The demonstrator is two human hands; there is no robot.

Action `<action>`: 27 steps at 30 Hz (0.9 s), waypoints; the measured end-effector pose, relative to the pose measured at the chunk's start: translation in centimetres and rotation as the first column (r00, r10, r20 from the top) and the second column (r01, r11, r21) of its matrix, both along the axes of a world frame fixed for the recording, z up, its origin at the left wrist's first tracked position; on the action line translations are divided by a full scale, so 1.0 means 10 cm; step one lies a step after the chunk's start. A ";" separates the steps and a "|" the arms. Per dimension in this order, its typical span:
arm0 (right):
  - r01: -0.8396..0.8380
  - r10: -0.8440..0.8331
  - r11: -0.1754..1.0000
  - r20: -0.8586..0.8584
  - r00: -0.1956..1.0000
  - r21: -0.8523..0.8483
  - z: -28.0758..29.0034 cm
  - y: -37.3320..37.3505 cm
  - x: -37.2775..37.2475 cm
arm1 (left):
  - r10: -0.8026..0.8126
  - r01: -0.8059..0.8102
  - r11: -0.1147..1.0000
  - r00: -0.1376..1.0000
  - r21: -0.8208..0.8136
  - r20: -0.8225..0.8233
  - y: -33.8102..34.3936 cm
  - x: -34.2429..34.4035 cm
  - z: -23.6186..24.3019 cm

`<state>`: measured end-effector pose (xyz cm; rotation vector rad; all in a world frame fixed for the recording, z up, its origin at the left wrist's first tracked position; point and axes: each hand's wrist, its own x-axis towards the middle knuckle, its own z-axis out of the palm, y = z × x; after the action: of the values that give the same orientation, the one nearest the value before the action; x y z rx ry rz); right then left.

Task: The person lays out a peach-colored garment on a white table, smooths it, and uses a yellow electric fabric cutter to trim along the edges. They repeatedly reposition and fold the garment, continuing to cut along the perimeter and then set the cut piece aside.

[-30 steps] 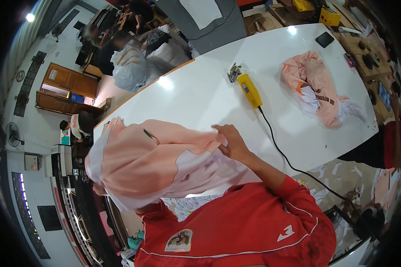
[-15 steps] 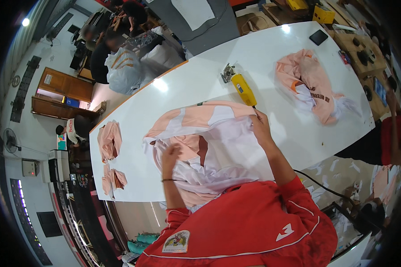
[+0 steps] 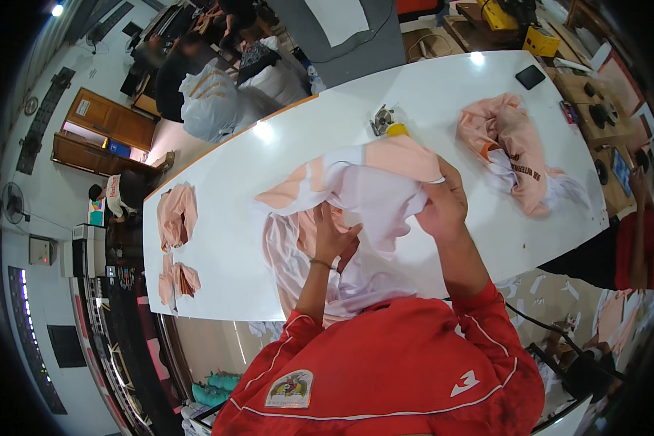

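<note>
Apparently, the soft, light garment (image 3: 396, 160) is drooping over the table (image 3: 229, 240), its edge (image 3: 427, 182) offering good hold; the right hand (image 3: 447, 203) is pinching there; whether the left hand (image 3: 330, 236) is gripping, I cannot tell.

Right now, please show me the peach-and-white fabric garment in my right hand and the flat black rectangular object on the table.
Peach-and-white fabric garment (image 3: 378, 192): head view, on its hanging white panel.
Flat black rectangular object (image 3: 530, 77): head view, on its upper face.
</note>
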<state>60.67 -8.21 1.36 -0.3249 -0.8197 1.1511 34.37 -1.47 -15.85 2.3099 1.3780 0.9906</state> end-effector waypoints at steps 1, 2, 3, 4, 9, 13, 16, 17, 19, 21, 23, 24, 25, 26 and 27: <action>-0.012 -0.001 0.989 0.091 0.996 0.148 0.23 0.06 -0.05 | -0.010 0.011 0.999 1.000 0.053 -0.014 0.07 0.10 0.01; -0.034 -0.017 0.955 0.167 0.986 0.296 0.46 0.12 -0.09 | -0.018 0.019 0.997 1.000 0.072 -0.018 0.13 0.17 0.01; -0.088 -0.049 0.913 0.323 0.945 0.398 0.70 0.16 -0.15 | -0.011 0.013 0.996 1.000 0.086 -0.023 0.16 0.18 0.02; -0.136 -0.122 0.855 0.450 0.885 0.500 0.96 0.18 -0.18 | -0.019 0.019 0.997 1.000 0.079 -0.004 0.21 0.22 0.03; 0.059 -0.503 0.682 0.409 0.761 0.729 1.34 0.41 -0.55 | -0.059 0.064 0.997 0.988 -0.033 0.145 0.32 0.15 0.37; 0.185 -0.313 0.906 0.308 0.899 0.381 0.64 0.51 -0.08 | -0.041 0.059 0.997 0.958 -0.054 0.285 0.41 -0.06 0.99; 0.238 -0.232 0.971 0.211 0.949 0.000 -0.06 0.42 -0.05 | -0.036 0.061 0.997 0.907 -0.048 0.419 0.61 -0.12 1.37; 0.233 -0.214 0.972 0.266 0.940 -0.042 -0.30 0.39 -0.12 | -0.032 0.056 0.998 0.889 -0.039 0.457 0.65 -0.15 1.56; 0.214 -0.071 0.961 0.592 0.803 -0.175 -0.55 0.27 -0.37 | -0.025 0.033 0.999 0.840 -0.004 0.542 0.76 -0.25 1.89; 0.216 -0.037 0.965 0.743 0.669 -0.147 -0.67 0.11 -0.70 | -0.012 -0.001 1.000 0.793 0.020 0.609 0.78 -0.39 2.27; 0.133 0.103 0.973 0.868 0.485 -0.190 -0.63 0.02 -0.85 | -0.020 -0.017 0.999 0.740 0.049 0.673 0.81 -0.46 2.65; 0.079 0.262 0.946 0.886 0.384 -0.314 -0.59 0.01 -0.86 | -0.028 -0.010 0.999 0.710 0.049 0.703 0.82 -0.45 2.72; -0.014 0.299 0.945 0.849 0.436 -0.325 -0.62 0.03 -0.84 | -0.040 0.000 0.998 0.687 0.055 0.725 0.82 -0.44 2.80; -0.110 0.337 0.939 0.808 0.483 -0.326 -0.64 0.09 -0.79 | -0.053 0.008 0.998 0.670 0.064 0.741 0.81 -0.42 2.85; -0.206 0.378 0.926 0.763 0.524 -0.317 -0.65 0.13 -0.74 | -0.060 0.016 0.998 0.653 0.066 0.755 0.81 -0.42 2.90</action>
<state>53.25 -6.91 -5.17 -0.9654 -1.6476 1.4078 30.21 6.60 13.11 1.5766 0.9245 1.7267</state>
